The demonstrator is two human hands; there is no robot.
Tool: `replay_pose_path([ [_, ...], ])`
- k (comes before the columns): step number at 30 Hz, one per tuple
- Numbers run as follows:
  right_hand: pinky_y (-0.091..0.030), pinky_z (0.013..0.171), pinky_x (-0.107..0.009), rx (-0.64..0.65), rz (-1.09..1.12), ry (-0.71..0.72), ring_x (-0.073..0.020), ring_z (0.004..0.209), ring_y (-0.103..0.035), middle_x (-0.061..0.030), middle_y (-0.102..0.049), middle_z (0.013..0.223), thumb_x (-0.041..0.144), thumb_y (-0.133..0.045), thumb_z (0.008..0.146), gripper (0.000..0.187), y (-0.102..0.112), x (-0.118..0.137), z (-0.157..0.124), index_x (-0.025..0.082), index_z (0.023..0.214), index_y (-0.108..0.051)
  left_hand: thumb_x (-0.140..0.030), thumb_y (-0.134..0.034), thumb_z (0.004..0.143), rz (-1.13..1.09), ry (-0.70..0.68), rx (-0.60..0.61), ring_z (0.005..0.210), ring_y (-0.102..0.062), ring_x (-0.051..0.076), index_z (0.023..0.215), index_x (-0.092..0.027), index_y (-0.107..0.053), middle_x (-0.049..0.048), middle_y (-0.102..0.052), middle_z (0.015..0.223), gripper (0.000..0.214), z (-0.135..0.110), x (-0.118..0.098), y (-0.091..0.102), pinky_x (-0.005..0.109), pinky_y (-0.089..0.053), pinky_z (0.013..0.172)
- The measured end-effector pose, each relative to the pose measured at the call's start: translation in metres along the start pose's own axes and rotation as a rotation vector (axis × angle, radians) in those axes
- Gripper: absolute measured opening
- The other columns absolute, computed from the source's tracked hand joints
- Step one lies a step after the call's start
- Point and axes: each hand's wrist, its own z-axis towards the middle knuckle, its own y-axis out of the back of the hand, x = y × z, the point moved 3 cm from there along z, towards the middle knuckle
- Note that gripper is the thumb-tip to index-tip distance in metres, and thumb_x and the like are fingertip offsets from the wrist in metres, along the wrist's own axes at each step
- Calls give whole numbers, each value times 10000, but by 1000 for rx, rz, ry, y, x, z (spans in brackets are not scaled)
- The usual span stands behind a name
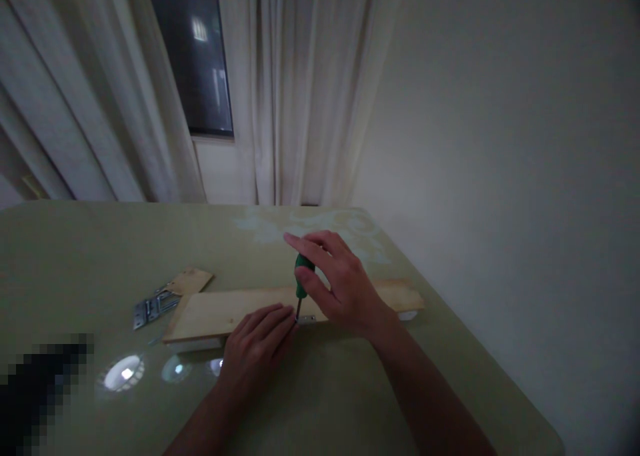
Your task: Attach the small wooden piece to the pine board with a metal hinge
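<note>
A long pale wooden board [210, 309] lies across the table, with a small metal plate [307, 319] at its near edge. My right hand [345, 286] is closed around the green handle of a screwdriver [301, 279], thumb on the near side and index finger stretched out past the handle. The screwdriver stands nearly upright, its tip at the left end of the plate. My left hand [260, 336] holds the board by its near edge, fingers side by side on top and fingertips close to the screwdriver tip. Its thumb is hidden, and any screw under the tip is too small to make out.
Metal hinges or brackets [153, 307] lie left of the board, beside a small thin wooden piece [190, 281]. The greenish tabletop [100, 256] reflects lamps. A wall [500, 176] runs along the right, and curtains [310, 96] hang beyond the far edge.
</note>
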Motion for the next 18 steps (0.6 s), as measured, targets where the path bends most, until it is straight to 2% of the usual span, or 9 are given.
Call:
replay_pose_path([
  [2,-533,1029,-409,106,96,24,-215,1164,-633,-96,-698,1268,318,-464,1116,432,-4,1,-1,263,1532,-567,-239,-628,1048,-1,-4,-10,1082,-775,258,1160,-217,-786,47,-846,1151,195,0,0,0,414,-628,909],
  [3,-539,1018,-390,122,127,23,-201,1150,-642,-88,-703,1263,289,-444,1120,440,-5,2,-1,268,1547,-548,-239,-628,1047,-1,-4,-14,1075,-777,259,1158,-214,-786,47,-847,1145,194,0,0,0,416,-628,905],
  [6,-559,908,-376,-11,15,1,-211,951,-648,-63,-710,971,430,-622,1056,338,-2,2,-2,245,1314,-737,-239,-631,1046,3,3,-15,1081,-774,266,1178,-211,-783,49,-846,1153,203,0,-1,1,427,-625,904],
  [7,-555,919,-391,-36,-21,4,-223,968,-645,-75,-709,980,451,-642,1041,342,-2,2,-2,233,1280,-753,-239,-631,1046,2,5,-10,1087,-772,266,1185,-212,-781,48,-845,1159,207,0,-1,0,430,-623,909],
  [10,-529,1032,-397,108,99,36,-213,1175,-638,-108,-701,1294,313,-443,1122,421,-5,4,-1,223,1510,-578,-241,-628,1048,-5,1,-6,1094,-772,261,1184,-212,-782,47,-844,1162,209,0,-1,0,427,-622,918],
  [11,-532,1026,-382,135,133,31,-199,1169,-646,-103,-703,1304,285,-413,1129,438,-5,3,-1,221,1544,-538,-245,-627,1048,-5,3,-7,1097,-772,261,1180,-212,-783,48,-844,1164,207,-1,-1,0,425,-621,920],
  [14,-547,944,-384,32,22,2,-218,1000,-665,-78,-741,1035,430,-578,1079,388,-3,0,0,214,1383,-688,-250,-626,1050,7,8,-14,1101,-771,268,1177,-215,-779,49,-843,1166,202,0,-1,0,426,-621,917],
  [15,-540,966,-399,11,-7,2,-232,1033,-662,-87,-741,1053,451,-597,1066,397,-2,-1,0,211,1365,-699,-248,-623,1051,8,6,-16,1097,-772,269,1174,-214,-778,48,-844,1163,200,0,-1,0,428,-623,914],
  [18,-497,1090,-393,125,129,23,-215,1272,-619,-116,-674,1397,322,-422,1131,461,-6,-1,0,207,1570,-505,-245,-614,1055,5,-7,-23,1080,-776,268,1161,-211,-777,46,-846,1152,198,1,-1,1,426,-628,897],
])
